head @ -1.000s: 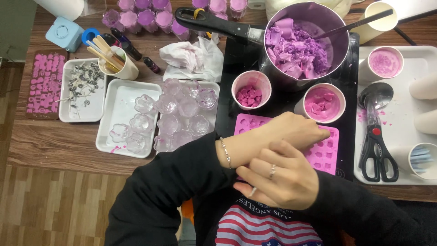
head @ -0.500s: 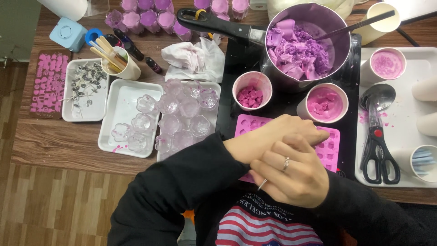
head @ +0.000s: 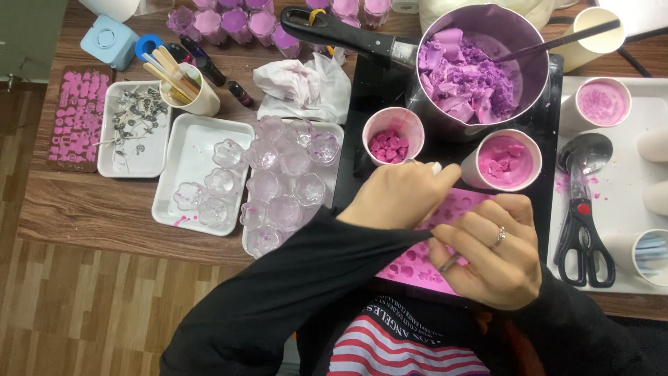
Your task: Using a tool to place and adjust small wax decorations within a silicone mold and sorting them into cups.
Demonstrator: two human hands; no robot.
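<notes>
Pink mold (head: 424, 268) under both hands: left hand (head: 400, 198), right hand (head: 490, 254) w/ sleeve pinched.

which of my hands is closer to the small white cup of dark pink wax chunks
Left. Your left hand lies just below the small white cup of dark pink wax chunks; your right hand is farther down to its right, tugging the left sleeve.

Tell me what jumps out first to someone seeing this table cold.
The big metal pot heaped with purple wax chunks, at top centre on the black board. Below it, the left hand and right hand meet over a pink silicone mould, the right pinching the left's black sleeve. Clear flower-shaped cups crowd the white trays left of them.
</notes>
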